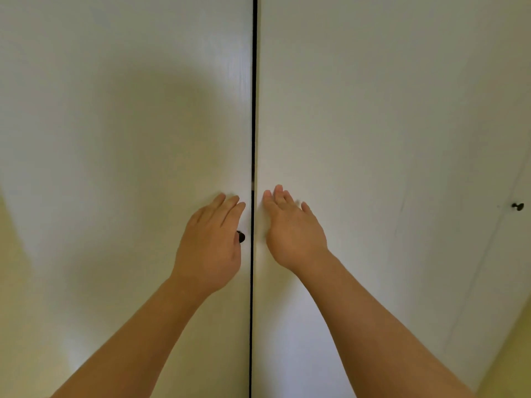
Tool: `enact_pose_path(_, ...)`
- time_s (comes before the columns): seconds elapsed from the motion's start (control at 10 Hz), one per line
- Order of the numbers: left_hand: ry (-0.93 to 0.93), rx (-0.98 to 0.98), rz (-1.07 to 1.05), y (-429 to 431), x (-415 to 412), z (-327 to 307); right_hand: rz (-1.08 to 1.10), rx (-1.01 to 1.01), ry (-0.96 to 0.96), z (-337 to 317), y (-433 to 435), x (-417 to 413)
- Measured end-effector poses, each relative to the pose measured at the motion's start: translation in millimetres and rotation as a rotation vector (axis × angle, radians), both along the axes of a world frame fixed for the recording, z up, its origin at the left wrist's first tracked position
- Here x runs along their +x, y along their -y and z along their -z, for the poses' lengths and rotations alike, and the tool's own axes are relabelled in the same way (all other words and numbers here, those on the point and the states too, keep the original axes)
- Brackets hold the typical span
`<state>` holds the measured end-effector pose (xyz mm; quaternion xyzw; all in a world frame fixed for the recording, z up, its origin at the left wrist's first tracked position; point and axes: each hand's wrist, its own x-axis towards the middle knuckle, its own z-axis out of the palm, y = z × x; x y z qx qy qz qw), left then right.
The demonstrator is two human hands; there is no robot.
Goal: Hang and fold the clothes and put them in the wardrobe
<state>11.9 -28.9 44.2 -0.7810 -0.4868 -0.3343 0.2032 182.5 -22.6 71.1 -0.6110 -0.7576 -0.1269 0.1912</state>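
We face the white wardrobe, which fills the whole view. Its left door and right door stand closed, with only a thin dark gap between them. The left hand lies on the left door just beside the gap, its fingers straight and close together, pointing up, holding nothing that we can see. Its thumb is hidden. A small dark knob shows at the hand's gap-side edge, touching it or very nearly so; we cannot tell whether the thumb is on it. The right hand lies flat on the right door, just across the gap, fingers straight and slightly spread, with nothing in it. Both bare forearms reach up from the lower edge of the view. A soft shadow falls on the left door above the left hand. Far to the right, a second dark knob sits on a further door panel.
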Motion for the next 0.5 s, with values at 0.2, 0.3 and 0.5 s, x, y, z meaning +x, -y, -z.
enact_pose_path(0.2,-0.074,-0.064,-0.020,-8,-1,5,0.046,-0.088,0.013,-7,-21,-11)
enact_pose_path(0.3,-0.065,-0.082,0.008,-6,1,8,0.065,-0.101,0.015,-4,-25,-12)
enact_pose_path(0.5,0.008,-0.061,0.081,11,-8,28,-0.108,-0.113,-0.176,3,-10,8)
